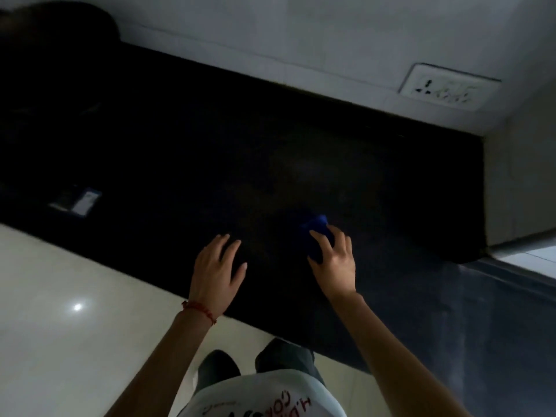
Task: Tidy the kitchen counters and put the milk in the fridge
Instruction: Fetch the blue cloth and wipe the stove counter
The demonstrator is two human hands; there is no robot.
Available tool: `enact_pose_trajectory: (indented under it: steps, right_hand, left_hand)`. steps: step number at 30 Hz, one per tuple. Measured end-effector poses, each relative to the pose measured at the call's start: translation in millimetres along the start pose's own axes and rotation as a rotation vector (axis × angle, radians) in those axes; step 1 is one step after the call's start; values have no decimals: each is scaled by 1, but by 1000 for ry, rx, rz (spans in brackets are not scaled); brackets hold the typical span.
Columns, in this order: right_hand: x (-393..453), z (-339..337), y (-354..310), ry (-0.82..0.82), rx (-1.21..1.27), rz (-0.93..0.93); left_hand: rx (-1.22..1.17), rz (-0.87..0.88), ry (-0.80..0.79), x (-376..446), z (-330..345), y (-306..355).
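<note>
A black kitchen counter point(210, 139) runs across the dim view. A small blue thing, perhaps a cloth point(316, 228), lies on it near the front edge. My right hand point(334, 260) rests on it with fingers spread, covering its near part. My left hand point(215, 272) hovers flat over the counter to the left of the cloth, fingers apart and holding nothing. No milk or fridge is in view.
A small white and blue packet point(78, 201) lies at the counter's left front. A wall socket point(448, 90) sits on the white tiled wall behind. A dark rounded object point(57, 28) stands at the far left. A wall corner point(517, 188) bounds the counter's right end.
</note>
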State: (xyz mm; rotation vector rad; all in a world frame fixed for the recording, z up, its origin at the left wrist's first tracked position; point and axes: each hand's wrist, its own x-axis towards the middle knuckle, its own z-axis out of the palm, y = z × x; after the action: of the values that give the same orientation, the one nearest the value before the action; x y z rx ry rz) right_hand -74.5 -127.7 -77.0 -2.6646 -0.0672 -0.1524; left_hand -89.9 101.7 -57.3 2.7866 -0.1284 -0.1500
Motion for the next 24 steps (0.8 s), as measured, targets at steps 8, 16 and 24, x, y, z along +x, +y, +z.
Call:
enact_pose_trajectory:
  steps: [8,16,24]
  right_hand:
    - [-25,39,-106,-104,27,-93]
    - [-75,117,-253,-218,107,-350]
    - [-104,214,-365,-605,42,-477]
  left_hand:
    - [-140,-255,105,-105,-31,-122]
    - [-225,-597,174,-258,-47,-264]
    - [-335,-993,262,-388,-34,-346]
